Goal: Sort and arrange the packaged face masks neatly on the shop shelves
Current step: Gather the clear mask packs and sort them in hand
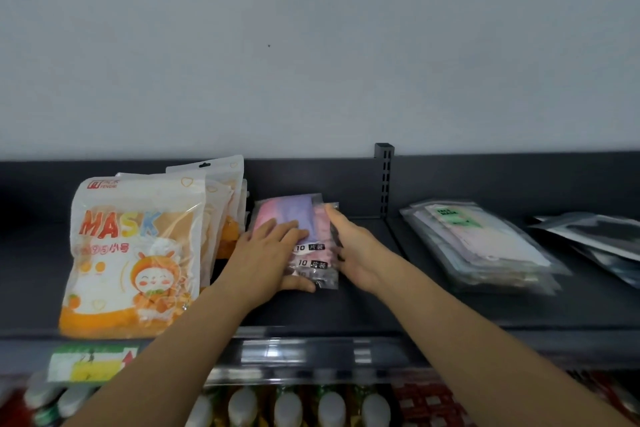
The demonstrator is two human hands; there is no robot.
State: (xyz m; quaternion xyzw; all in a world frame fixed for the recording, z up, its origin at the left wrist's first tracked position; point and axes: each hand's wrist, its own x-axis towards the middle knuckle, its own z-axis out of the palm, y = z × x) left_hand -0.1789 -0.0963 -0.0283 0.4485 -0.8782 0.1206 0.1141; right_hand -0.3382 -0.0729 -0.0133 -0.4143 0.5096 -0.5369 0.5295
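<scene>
We read "MASK" and "FENGMI" on the orange pouch [133, 253], "10 片装" on the clear pastel packs [308, 248], and "FACE MASK" on the flat pack [464, 218].

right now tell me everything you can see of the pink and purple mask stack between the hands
The pink and purple mask stack is a few flat clear plastic packs lying on the dark shelf, slightly fanned so black labels reading 10 show along their near ends. Pastel pink and purple masks show through the film. The left hand rests palm down on top, thumb at the near edge; the right hand presses flat against its right side. It lies just right of the orange mask bags.
</scene>
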